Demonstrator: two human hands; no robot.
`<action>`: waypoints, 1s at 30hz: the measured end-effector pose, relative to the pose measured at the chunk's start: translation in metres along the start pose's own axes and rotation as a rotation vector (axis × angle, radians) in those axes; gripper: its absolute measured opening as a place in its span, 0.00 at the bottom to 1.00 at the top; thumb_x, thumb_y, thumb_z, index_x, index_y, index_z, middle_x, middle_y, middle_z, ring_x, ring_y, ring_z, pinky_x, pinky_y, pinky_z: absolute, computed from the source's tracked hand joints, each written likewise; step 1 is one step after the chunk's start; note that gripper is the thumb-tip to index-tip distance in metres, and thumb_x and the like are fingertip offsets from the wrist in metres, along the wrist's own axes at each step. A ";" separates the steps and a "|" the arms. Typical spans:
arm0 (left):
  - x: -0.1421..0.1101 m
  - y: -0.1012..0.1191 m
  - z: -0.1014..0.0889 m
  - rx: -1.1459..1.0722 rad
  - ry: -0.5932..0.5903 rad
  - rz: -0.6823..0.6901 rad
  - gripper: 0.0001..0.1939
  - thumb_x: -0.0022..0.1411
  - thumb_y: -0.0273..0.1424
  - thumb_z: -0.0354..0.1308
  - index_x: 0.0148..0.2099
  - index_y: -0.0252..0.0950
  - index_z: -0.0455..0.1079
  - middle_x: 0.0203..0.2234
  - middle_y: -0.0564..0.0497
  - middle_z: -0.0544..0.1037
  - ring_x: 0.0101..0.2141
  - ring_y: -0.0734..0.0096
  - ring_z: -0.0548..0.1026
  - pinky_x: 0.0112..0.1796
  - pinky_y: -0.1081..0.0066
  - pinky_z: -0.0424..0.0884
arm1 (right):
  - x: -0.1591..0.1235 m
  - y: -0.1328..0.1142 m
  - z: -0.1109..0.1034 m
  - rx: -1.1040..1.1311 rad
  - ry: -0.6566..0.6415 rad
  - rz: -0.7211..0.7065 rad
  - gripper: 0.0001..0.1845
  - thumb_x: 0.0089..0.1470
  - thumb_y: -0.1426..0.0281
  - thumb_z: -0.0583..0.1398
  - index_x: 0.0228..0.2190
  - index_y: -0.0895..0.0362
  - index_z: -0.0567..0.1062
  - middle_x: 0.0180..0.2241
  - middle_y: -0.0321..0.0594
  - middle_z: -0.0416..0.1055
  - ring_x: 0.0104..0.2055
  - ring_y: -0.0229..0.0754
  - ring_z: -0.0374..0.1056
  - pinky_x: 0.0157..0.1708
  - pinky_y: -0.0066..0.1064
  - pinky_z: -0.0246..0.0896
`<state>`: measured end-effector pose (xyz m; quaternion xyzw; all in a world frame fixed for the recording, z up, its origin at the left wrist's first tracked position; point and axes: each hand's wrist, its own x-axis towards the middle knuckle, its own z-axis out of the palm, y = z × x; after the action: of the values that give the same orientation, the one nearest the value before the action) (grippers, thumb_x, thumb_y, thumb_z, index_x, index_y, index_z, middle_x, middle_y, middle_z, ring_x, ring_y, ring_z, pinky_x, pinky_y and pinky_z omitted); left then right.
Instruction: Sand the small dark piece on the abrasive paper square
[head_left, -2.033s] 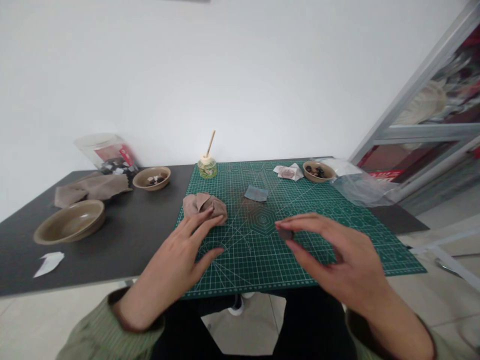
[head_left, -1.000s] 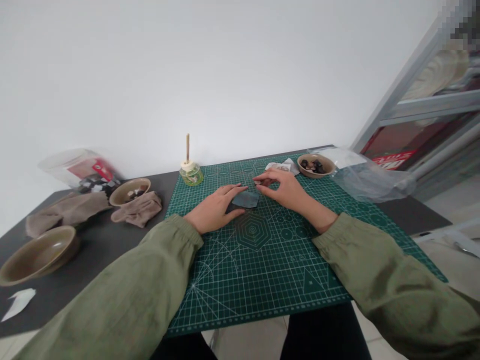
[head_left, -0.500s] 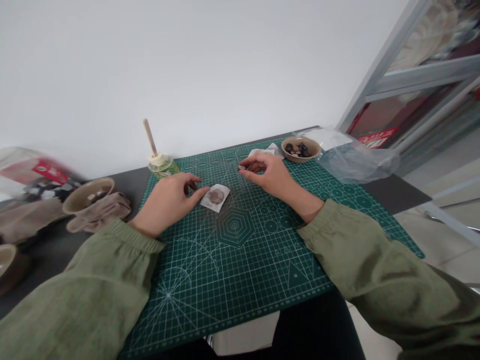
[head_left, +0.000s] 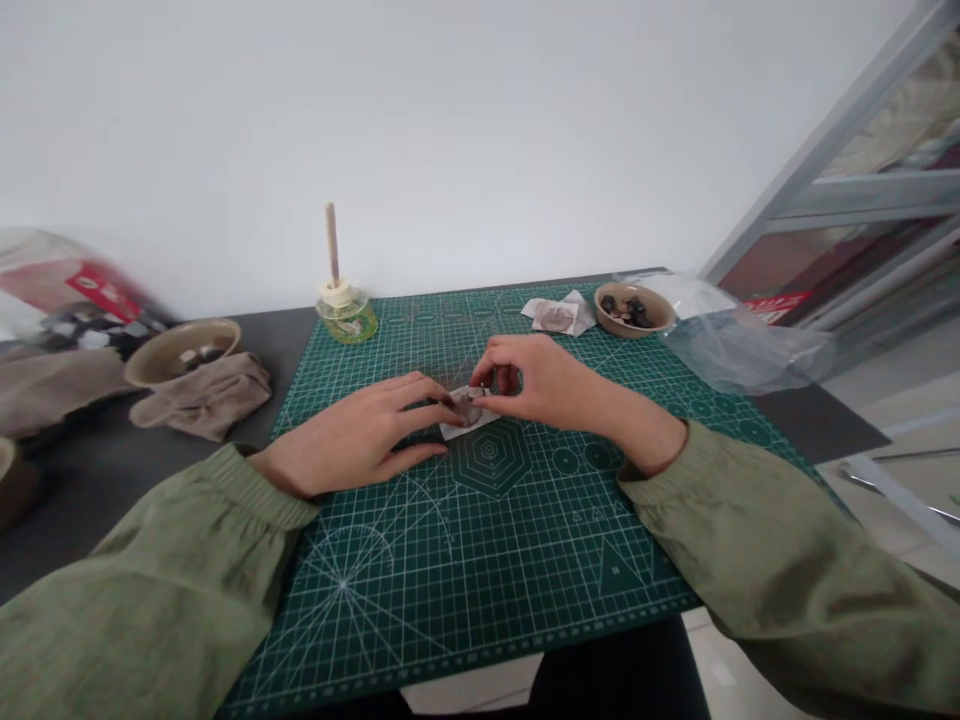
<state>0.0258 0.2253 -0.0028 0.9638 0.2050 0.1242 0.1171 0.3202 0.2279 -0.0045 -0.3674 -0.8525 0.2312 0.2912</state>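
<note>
A small white square of sandpaper (head_left: 457, 428) with a brown worn patch lies on the green cutting mat (head_left: 480, 530). My left hand (head_left: 360, 440) rests flat on the mat with its fingers stretched out, the fingertips pressing the paper's left edge. My right hand (head_left: 536, 380) is closed in a pinch on a small dark piece (head_left: 470, 403) and holds it down against the paper. Both forearms wear olive-green sleeves.
A glass pot with a wooden stick (head_left: 341, 305) stands at the mat's far left. A tan bowl of dark pieces (head_left: 630, 310), a used paper (head_left: 559, 315) and a clear plastic bag (head_left: 739, 340) lie far right. Another bowl (head_left: 180, 350) and a brown cloth (head_left: 202, 395) sit left.
My left hand flipped the grey paper over to its white side and now holds it flat. My right hand brought the small dark piece from above the mat down onto the paper.
</note>
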 end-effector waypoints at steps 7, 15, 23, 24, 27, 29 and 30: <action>-0.007 -0.004 0.013 -0.029 0.065 -0.030 0.20 0.85 0.35 0.58 0.71 0.43 0.81 0.70 0.42 0.83 0.70 0.46 0.79 0.74 0.42 0.74 | 0.001 0.014 0.023 -0.073 -0.021 -0.032 0.06 0.64 0.72 0.74 0.43 0.57 0.85 0.38 0.37 0.79 0.33 0.38 0.69 0.36 0.32 0.63; -0.011 0.005 0.015 -0.028 0.090 -0.100 0.22 0.87 0.38 0.52 0.72 0.47 0.81 0.64 0.42 0.84 0.65 0.43 0.82 0.65 0.41 0.84 | -0.008 0.008 0.021 -0.113 0.007 -0.038 0.03 0.69 0.71 0.69 0.43 0.57 0.84 0.39 0.38 0.79 0.30 0.37 0.66 0.33 0.32 0.63; -0.016 0.012 0.019 -0.067 0.125 -0.173 0.23 0.84 0.40 0.54 0.72 0.51 0.80 0.67 0.43 0.82 0.63 0.36 0.84 0.65 0.34 0.83 | -0.007 0.001 0.020 -0.193 0.012 -0.029 0.03 0.68 0.72 0.71 0.43 0.58 0.85 0.36 0.36 0.77 0.30 0.37 0.66 0.34 0.34 0.62; -0.017 0.013 0.019 -0.054 0.123 -0.182 0.23 0.85 0.41 0.53 0.72 0.51 0.80 0.66 0.43 0.83 0.62 0.37 0.84 0.65 0.34 0.83 | -0.007 0.001 0.019 -0.198 0.007 -0.022 0.04 0.68 0.72 0.71 0.44 0.58 0.85 0.36 0.36 0.77 0.30 0.37 0.66 0.34 0.34 0.63; -0.018 0.013 0.020 -0.028 0.122 -0.186 0.24 0.86 0.43 0.50 0.72 0.51 0.79 0.66 0.44 0.83 0.62 0.38 0.85 0.66 0.33 0.83 | -0.008 0.000 0.017 -0.195 -0.006 -0.008 0.04 0.68 0.70 0.70 0.44 0.58 0.85 0.37 0.37 0.77 0.31 0.38 0.67 0.36 0.36 0.64; -0.019 0.013 0.021 -0.028 0.127 -0.169 0.24 0.87 0.43 0.51 0.75 0.52 0.77 0.71 0.46 0.80 0.65 0.38 0.83 0.69 0.33 0.80 | -0.009 -0.002 0.016 -0.192 -0.010 0.001 0.05 0.68 0.70 0.70 0.44 0.58 0.85 0.38 0.38 0.77 0.31 0.38 0.66 0.36 0.36 0.64; -0.019 0.013 0.022 -0.025 0.132 -0.153 0.25 0.87 0.43 0.51 0.77 0.53 0.75 0.73 0.47 0.78 0.67 0.38 0.83 0.70 0.33 0.79 | -0.009 -0.002 0.016 -0.194 -0.010 0.004 0.05 0.68 0.70 0.70 0.44 0.58 0.85 0.38 0.38 0.78 0.31 0.38 0.66 0.35 0.36 0.63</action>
<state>0.0198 0.2012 -0.0236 0.9335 0.2838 0.1806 0.1245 0.3136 0.2172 -0.0175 -0.3942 -0.8717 0.1498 0.2497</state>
